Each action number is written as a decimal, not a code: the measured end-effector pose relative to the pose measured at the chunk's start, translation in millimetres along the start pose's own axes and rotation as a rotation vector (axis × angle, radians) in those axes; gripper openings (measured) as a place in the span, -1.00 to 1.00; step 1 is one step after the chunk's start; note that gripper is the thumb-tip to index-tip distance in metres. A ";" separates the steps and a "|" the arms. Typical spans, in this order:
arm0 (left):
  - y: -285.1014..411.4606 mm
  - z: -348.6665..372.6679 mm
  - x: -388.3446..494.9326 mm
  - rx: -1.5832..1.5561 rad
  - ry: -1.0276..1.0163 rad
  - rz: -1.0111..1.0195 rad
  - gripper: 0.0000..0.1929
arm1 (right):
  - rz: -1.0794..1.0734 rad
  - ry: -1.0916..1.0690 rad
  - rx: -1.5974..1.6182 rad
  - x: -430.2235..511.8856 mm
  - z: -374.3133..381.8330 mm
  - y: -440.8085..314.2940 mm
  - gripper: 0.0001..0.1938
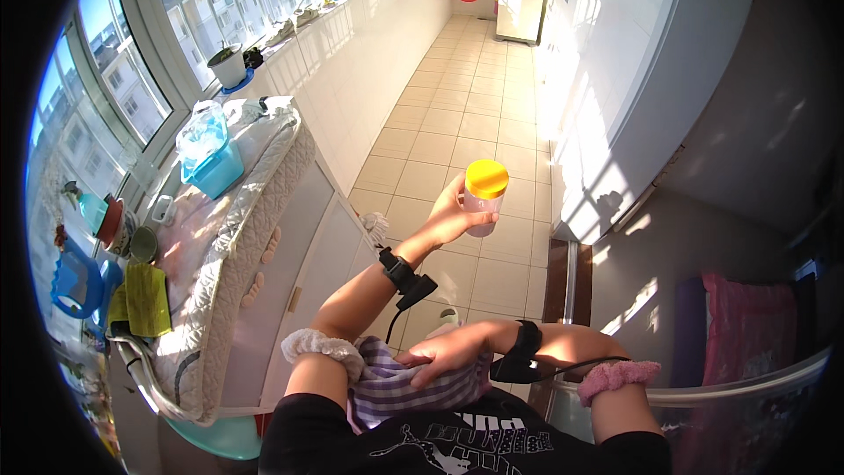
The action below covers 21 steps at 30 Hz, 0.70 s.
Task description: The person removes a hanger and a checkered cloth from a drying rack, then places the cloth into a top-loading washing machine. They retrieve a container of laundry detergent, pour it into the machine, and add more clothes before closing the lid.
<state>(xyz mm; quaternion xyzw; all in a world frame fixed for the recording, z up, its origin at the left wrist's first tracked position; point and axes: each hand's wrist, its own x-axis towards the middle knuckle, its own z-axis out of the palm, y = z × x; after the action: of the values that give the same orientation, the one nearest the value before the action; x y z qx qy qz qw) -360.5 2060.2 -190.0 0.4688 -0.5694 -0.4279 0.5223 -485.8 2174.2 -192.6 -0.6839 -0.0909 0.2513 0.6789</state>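
My left hand (455, 214) holds a clear plastic jar (481, 221) upright, out in front of me over the floor. A yellow lid (487, 179) sits on the jar. Fingers and thumb wrap its side, and part of the grip is hidden behind the jar. At my waist, my right hand (448, 351) lies on a purple-and-white checked cloth (422, 396). Its thumb and a finger show against the fabric; whether it pinches the cloth is not visible. Each wrist wears a black strap with a device and a cable.
On my left stands a cabinet (283, 284) topped by a quilted pad (264, 171), with a blue plastic basket (217, 168) and a yellow-green cloth (146, 300). A potted plant (227, 66) sits on the windowsill. Tiled floor (471, 112) leads to a white appliance (519, 6).
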 end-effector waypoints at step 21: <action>-141.8 27.9 518.0 0.171 -0.025 0.024 -0.19 | -0.228 1.641 0.163 -437.7 -566.4 80.7 -0.64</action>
<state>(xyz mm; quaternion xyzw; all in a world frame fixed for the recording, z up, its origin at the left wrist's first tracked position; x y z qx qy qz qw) -383.6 1524.5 -230.7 0.4994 -0.6159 -0.3774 0.4783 -614.0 1465.4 -202.0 -0.5853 0.3824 -0.3915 0.5982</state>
